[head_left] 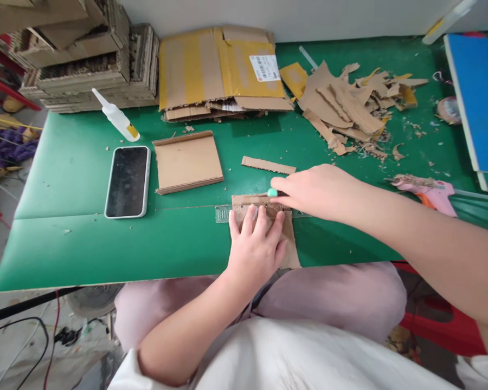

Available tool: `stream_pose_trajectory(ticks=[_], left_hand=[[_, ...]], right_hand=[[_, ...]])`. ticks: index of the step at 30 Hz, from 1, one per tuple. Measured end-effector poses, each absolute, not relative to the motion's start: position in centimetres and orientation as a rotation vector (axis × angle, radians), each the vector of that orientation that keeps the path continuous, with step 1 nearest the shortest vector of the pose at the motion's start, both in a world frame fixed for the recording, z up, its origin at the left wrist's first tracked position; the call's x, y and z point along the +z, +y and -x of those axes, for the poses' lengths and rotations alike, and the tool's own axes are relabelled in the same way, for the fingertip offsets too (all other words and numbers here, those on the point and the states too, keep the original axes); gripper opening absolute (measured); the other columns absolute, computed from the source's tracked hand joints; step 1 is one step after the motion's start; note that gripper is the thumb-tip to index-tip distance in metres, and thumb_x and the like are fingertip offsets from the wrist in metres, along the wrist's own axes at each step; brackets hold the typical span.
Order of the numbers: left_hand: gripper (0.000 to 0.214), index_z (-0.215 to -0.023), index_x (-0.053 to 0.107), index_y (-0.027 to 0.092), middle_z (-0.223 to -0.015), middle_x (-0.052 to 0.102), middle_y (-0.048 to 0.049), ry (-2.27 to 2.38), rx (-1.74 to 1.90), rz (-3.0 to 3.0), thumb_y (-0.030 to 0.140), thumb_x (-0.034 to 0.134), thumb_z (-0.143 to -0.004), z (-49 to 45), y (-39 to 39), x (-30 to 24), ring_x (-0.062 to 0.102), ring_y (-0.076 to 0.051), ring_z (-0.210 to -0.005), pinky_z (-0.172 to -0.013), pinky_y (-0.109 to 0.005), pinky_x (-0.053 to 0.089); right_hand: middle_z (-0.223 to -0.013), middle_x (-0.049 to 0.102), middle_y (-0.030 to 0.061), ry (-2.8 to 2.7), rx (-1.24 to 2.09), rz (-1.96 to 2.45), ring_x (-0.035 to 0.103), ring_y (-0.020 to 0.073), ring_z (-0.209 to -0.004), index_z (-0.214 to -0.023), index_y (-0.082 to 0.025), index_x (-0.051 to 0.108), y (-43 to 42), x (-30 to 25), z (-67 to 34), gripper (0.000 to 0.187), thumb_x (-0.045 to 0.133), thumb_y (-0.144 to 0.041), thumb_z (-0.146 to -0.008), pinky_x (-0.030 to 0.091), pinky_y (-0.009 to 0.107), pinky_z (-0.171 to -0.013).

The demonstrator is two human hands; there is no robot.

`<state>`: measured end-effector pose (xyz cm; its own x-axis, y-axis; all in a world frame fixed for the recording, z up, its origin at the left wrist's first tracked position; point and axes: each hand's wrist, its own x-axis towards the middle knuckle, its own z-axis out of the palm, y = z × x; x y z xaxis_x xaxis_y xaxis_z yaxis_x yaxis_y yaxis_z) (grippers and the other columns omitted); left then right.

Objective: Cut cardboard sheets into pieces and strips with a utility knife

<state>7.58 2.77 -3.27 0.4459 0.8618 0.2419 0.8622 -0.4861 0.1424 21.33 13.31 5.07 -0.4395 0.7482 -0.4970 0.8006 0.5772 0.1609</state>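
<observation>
My left hand (257, 242) lies flat, fingers spread, on a clear ruler (223, 213) that rests across a small cardboard piece (244, 201) at the near edge of the green table (81, 238). My right hand (315, 190) is closed around a cutter with a teal end (272, 192), held along the ruler's far edge over the cardboard. A narrow cardboard strip (268, 165) lies just beyond the cutter.
A phone (128, 181) and a square cardboard panel (187, 161) lie to the left. A glue bottle (116, 116), flattened boxes (222, 70) and cardboard scraps (350, 105) sit farther back. A pink glue gun (429, 192) and a blue board (477, 97) are on the right.
</observation>
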Motion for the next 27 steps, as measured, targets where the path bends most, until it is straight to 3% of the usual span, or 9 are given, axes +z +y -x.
stream_pose_trajectory(ticks=[9,13,18,20,23,25,27], left_hand=[[0.042,-0.132,0.050,0.025,-0.122,0.060,-0.0112,-1.619,-0.457,2.632,0.038,0.040,-0.092,-7.0,1.9,-3.0,0.051,-0.030,-0.115,-0.099,-0.057,0.034],[0.044,-0.131,0.050,0.020,-0.115,0.062,-0.0107,-1.629,-0.456,2.649,0.038,0.042,-0.092,-6.6,1.7,-2.9,0.052,-0.028,-0.112,-0.103,-0.057,0.031],[0.040,-0.124,0.056,0.017,-0.111,0.062,-0.0128,-1.567,-0.550,2.646,0.036,0.045,-0.090,-6.3,1.8,-3.3,0.053,-0.031,-0.110,-0.102,-0.059,0.031],[0.038,-0.121,0.058,0.017,-0.110,0.062,-0.0134,-1.537,-0.587,2.658,0.035,0.045,-0.090,-6.3,1.9,-3.3,0.055,-0.031,-0.109,-0.100,-0.060,0.033],[0.035,-0.118,0.059,0.018,-0.117,0.060,-0.0146,-1.493,-0.609,2.693,0.033,0.044,-0.090,-6.2,2.0,-3.2,0.054,-0.031,-0.112,-0.100,-0.061,0.033],[0.034,-0.116,0.059,0.018,-0.122,0.059,-0.0149,-1.455,-0.614,2.721,0.034,0.042,-0.092,-6.0,2.0,-3.1,0.052,-0.031,-0.117,-0.101,-0.061,0.032],[0.036,-0.117,0.058,0.018,-0.127,0.057,-0.0149,-1.439,-0.597,2.743,0.035,0.040,-0.093,-5.6,2.2,-3.0,0.049,-0.031,-0.122,-0.102,-0.062,0.031]], right_hand=[[-0.107,0.068,0.0033,2.475,-0.322,-1.493,0.066,0.0205,-0.080,-0.118,-0.025,0.051,13.1,3.2,-23.8,0.030,0.036,-0.034,-0.093,0.039,0.028,-0.056],[-0.113,0.065,0.0033,2.463,-0.439,-1.573,0.065,0.0223,-0.089,-0.109,-0.025,0.055,12.5,1.7,-24.2,0.031,0.052,-0.043,-0.085,0.044,0.030,-0.063],[-0.118,0.059,0.0032,2.463,-0.689,-1.678,0.062,0.0213,-0.097,-0.115,-0.027,0.054,11.2,0.7,-24.2,0.040,0.063,-0.037,-0.078,0.046,0.030,-0.073],[-0.113,0.061,0.0037,2.421,-0.795,-1.746,0.062,0.0198,-0.093,-0.112,-0.025,0.055,11.0,0.7,-24.1,0.040,0.065,-0.037,-0.075,0.046,0.028,-0.072],[-0.081,0.064,0.0011,2.277,-0.998,-1.829,0.059,0.0154,-0.068,-0.091,-0.020,0.059,11.3,1.1,-24.2,0.029,0.065,-0.042,-0.073,0.041,0.025,-0.058],[-0.059,0.057,-0.0030,2.154,-1.163,-1.864,0.053,0.0125,-0.053,-0.079,-0.019,0.056,11.4,1.5,-24.3,0.028,0.063,-0.045,-0.074,0.036,0.024,-0.050],[-0.050,0.051,-0.0055,2.048,-1.319,-1.921,0.049,0.0107,-0.047,-0.075,-0.019,0.053,11.3,1.9,-24.9,0.026,0.063,-0.043,-0.074,0.035,0.023,-0.048]])
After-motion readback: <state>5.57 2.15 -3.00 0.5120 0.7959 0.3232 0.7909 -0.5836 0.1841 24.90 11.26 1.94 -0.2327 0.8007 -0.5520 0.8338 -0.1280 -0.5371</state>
